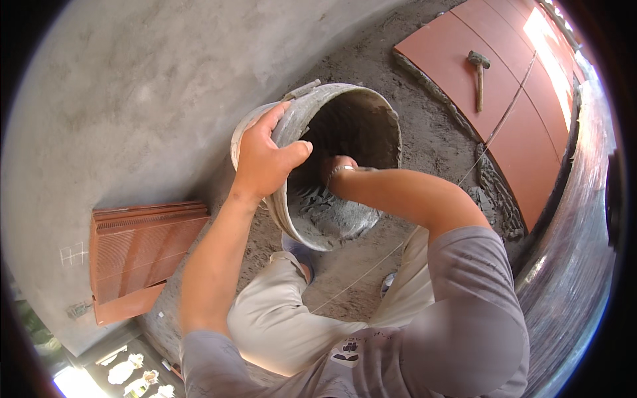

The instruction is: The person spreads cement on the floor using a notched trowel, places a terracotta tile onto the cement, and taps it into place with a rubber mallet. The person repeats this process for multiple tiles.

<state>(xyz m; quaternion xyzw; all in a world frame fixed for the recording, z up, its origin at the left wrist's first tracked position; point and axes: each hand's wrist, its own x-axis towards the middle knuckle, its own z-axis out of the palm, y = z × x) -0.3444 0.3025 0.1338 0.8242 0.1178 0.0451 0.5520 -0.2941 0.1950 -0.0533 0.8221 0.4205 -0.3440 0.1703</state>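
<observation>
Bare-handed work at a tilted mortar bucket, seen from above. The left hand [261,159] forms a part-open grip, thumb toward the mouth and fingers spread over the outside, and has hold of the rim of the bucket [302,121]. The right hand [340,166] is inside the mouth, mostly in shadow; how far its grip is open, and whether it holds a tool, cannot be told. The bucket leans over between the wall [133,99] and the legs, its mouth turned up toward the worker. Grey mortar [342,215] lies along the lower inner side. Beyond, a string line [355,282] crosses the rough ground; at upper right a short-handled hammer [479,81] rests on laid terracotta tiles [517,142]. At lower left, a stack of ribbed tiles [142,252] leans against the wall. The step in hand appears to be scooping or loosening mortar. The next move would call for keeping the rim steady and the tilt sufficient while the right hand gathers a load and clears the mouth.
</observation>
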